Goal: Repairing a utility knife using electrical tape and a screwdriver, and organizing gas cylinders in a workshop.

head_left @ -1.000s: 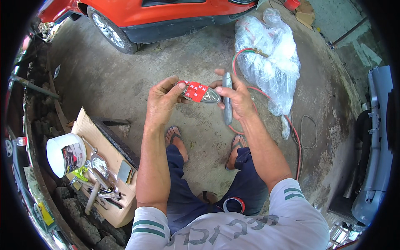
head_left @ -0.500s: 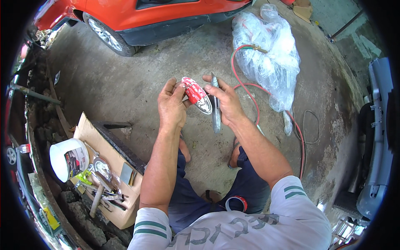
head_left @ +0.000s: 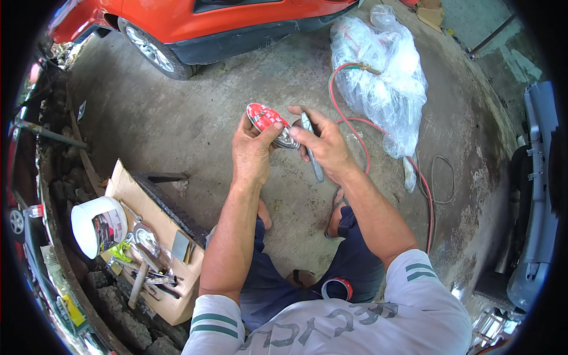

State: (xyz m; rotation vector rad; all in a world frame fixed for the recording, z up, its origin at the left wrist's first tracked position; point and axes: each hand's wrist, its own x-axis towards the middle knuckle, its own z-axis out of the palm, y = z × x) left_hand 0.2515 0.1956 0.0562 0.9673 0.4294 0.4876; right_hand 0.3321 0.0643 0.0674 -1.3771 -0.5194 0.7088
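Left hand (head_left: 251,152) pinches red-taped oval piece (head_left: 263,116), long axis slanting down-right toward right thumb; right hand (head_left: 330,149), fingers curled shut, grips steeper grey strip (head_left: 318,171) just beside.

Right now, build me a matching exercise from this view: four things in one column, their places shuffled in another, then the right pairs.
Things
1. Oval piece with red tape across it
2. Slim, long grey piece
3. White cylindrical bucket with a dark label
4. Red and white ring-shaped roll

Places
A. Beside the jumbled, partly wooden hand tools
B. In the right hand
C. At the lap of the dark blue trousers
D. In the left hand

Pairs: 1-D, 2-B, 3-A, 4-C
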